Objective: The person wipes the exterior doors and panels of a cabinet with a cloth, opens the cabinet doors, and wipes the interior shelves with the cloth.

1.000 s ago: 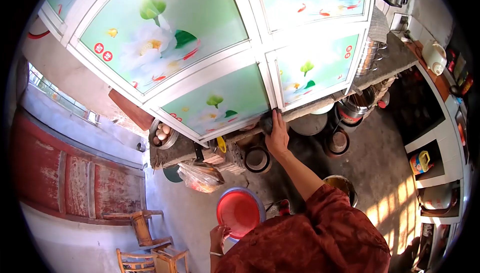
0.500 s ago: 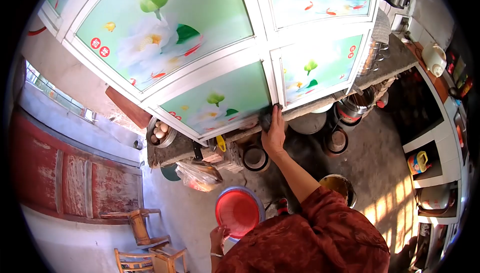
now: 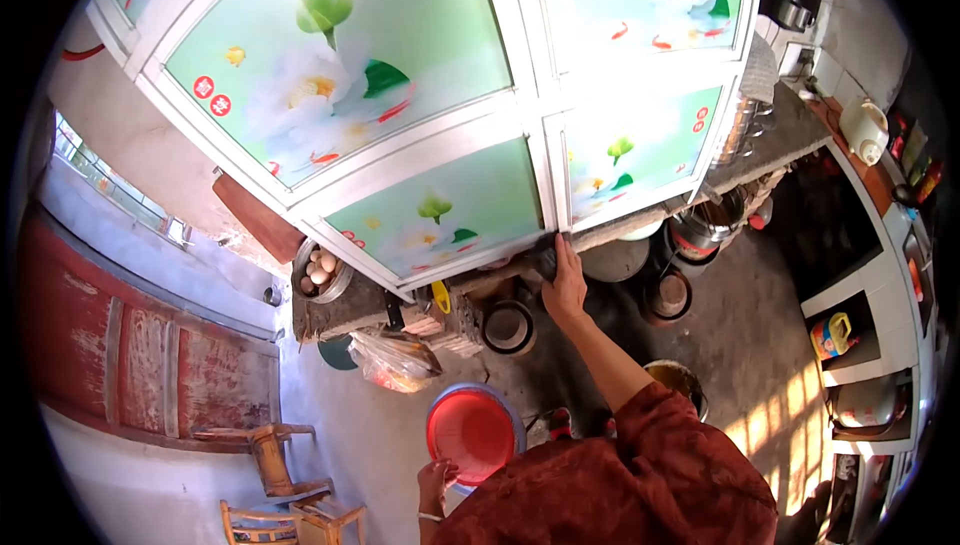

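Grasp on right hand [image 3: 566,283]: fingers around a dark cloth [image 3: 544,257], held at the bottom edge of the white-framed cabinet [image 3: 430,30], just right of frame centre. Cloth's partly hidden by the hand, so can't tell its full shape. Left hand [image 3: 436,480], lower centre-left: fingers loosely bent beside the red basin [image 3: 472,437]; can't tell if it's gripping anything. Red basin sits inside a bluish one [image 3: 465,387]. Cabinet has green flower panels, fills the top of the frame, stands on a rough counter [image 3: 325,319]. Bowl of eggs [image 3: 322,273] on the counter's left end, plastic bag [image 3: 392,361] just below it. Wooden chairs [image 3: 268,460] lower left.
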